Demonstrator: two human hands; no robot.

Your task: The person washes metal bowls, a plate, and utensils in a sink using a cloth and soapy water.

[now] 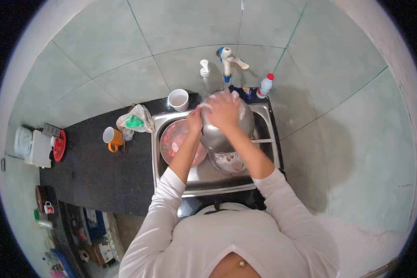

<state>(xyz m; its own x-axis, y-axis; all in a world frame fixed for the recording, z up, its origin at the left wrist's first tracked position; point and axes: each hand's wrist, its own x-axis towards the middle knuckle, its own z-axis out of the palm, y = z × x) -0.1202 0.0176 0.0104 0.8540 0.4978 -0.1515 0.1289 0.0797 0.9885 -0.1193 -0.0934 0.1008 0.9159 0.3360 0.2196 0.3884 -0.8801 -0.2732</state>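
Note:
My left hand [194,121] grips the rim of a large metal bowl [217,133], tilted over the sink under the faucet [226,64]. Suds show on the bowl's surface, where my right hand [224,109] lies spread, slightly blurred. Whether it holds a sponge beneath the palm I cannot tell. Left of the metal bowl, a translucent bowl [166,142] with reddish contents sits in the stainless steel sink [201,180]. Below the metal bowl lies a clear container [226,163] with suds and dark spots, partly hidden.
A white cup [178,100], a plastic bag [142,116] and an orange mug [114,137] stand left of and behind the sink. A pump bottle [204,69] is by the faucet. A red-capped bottle [265,86] stands at the back right corner.

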